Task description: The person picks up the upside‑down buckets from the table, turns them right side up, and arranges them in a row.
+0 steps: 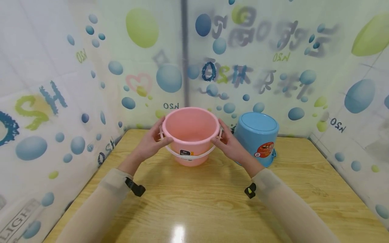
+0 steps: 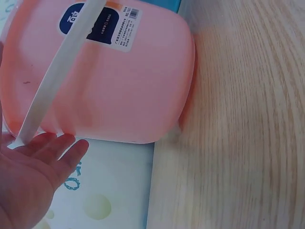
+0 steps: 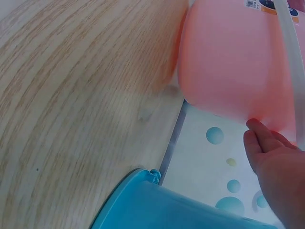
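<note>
- The pink bucket (image 1: 194,147) is upright between the two hands, its base at the bench (image 1: 188,202); resting or slightly raised, I cannot tell.
- Left-hand (image 1: 148,144) and right-hand (image 1: 233,144) fingers grasp opposite sides of it, thumbs at the rim (image 1: 189,143), fingertips against the outer wall.
- It looks like thin moulded plastic, so probably light for its bulk and unlikely to shatter.
- The wall probably flexes under a hard squeeze; the rolled rim should be stiffer and the surer hold.
- The smooth side likely slips under flat fingers; thumbs hooked at the rim should help.
- The white handle (image 2: 59,67), a narrow curved strip, hangs across the front, over a dark label (image 2: 112,26).
- A glossy blue bucket (image 1: 255,136) stands upside down near the right hand, tapering upward.
- The bench has streaky wood grain and a slight sheen.
</note>
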A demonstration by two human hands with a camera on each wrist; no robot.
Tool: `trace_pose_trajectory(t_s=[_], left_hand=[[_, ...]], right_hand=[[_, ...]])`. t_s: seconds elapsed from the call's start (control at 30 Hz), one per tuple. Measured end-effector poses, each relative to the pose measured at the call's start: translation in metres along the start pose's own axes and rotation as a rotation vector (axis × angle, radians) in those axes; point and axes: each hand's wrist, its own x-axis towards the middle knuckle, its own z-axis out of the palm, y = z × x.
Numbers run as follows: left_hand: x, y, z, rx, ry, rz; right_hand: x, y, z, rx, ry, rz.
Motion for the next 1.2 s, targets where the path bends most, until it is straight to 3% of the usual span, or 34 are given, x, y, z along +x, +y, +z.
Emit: trace_pose_trajectory(t_s=[0.5,0.73,1.2], left_hand=[[0.003,-0.008,0.010,-0.006,0.021,-0.109],[0.004,-0.012,0.006,-0.022,0.063,-0.113],[0.019,-0.017,0.005,-0.080,0.087,-0.164]], right_hand=[[0.006,0.005,0.003,0.075,0.043,0.132],[0.021,0.006,0.010,0.065,0.073,0.193],[0.039,0.014,0.007,0.076,0.127,0.225]])
